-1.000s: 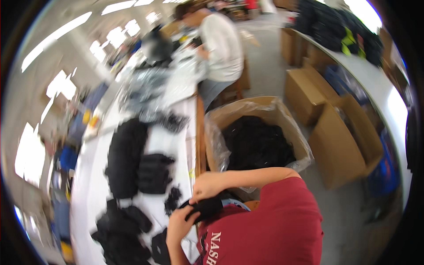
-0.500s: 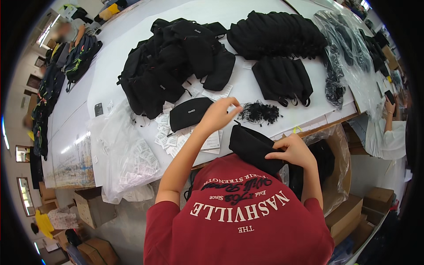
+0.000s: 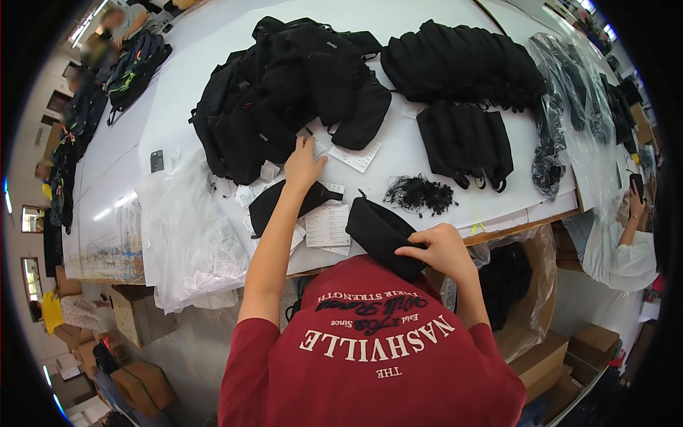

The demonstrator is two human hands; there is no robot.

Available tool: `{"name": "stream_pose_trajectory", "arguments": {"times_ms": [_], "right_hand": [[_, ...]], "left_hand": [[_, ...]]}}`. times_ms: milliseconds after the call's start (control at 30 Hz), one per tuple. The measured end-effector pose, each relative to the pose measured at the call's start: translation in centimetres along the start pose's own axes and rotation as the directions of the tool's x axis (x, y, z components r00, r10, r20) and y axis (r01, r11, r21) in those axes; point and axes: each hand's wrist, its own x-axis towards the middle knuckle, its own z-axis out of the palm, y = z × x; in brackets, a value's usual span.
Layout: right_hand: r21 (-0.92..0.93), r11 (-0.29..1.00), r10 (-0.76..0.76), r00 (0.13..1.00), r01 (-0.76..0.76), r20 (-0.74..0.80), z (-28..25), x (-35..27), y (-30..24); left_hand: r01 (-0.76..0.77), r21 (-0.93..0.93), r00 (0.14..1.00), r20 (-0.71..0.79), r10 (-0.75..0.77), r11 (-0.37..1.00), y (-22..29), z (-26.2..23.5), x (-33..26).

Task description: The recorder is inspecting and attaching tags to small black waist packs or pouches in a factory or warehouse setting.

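A black zippered pouch (image 3: 380, 231) is pinched in my right hand (image 3: 442, 249), its thumb and fingers closed on the near right side. The pouch slants at the table's front edge, against my red shirt. My left hand (image 3: 304, 167) reaches across the table to the near edge of a heap of black pouches (image 3: 284, 85). Its fingers are stretched out with the thumb apart, the tips beside a small dark tab and white paper tags. Under my left forearm lies another black pouch (image 3: 269, 208), partly hidden, among printed white slips (image 3: 327, 226).
A tangle of black cords (image 3: 421, 195) lies right of the held pouch. Behind it are a small stack (image 3: 466, 142) and a long row of black pouches (image 3: 462, 64). Clear plastic bags (image 3: 188, 228) hang at the left edge. A person with a phone (image 3: 635, 186) is at the right.
My left hand has moved left and away from me, from near the held pouch to the heap. The pouch in my right hand has shifted slightly left. The loose pouch now lies turned under my forearm.
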Motion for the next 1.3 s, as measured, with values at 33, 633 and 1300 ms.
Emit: {"name": "stream_pose_trajectory", "arguments": {"times_ms": [33, 633, 1300], "right_hand": [[0.004, 1.0, -0.007, 1.0, 0.007, 0.009, 0.0, 0.4, -0.1], [-0.311, 0.88, -0.37, 0.929, 0.359, 0.027, -4.6, 7.7, -2.3], [-0.287, 0.699, -0.714, 0.624, 0.655, -0.317, -0.9, 12.4, -8.0]], "left_hand": [[-0.049, -0.009, 0.999, 0.022, 0.049, 0.999, -0.2, -0.1, 0.3], [-0.117, -0.136, 0.993, -0.012, 0.117, 0.984, -1.1, -0.7, 1.3], [0.121, -0.814, 0.96, 0.241, -0.142, -0.569, 4.4, -8.5, -9.7]]}}
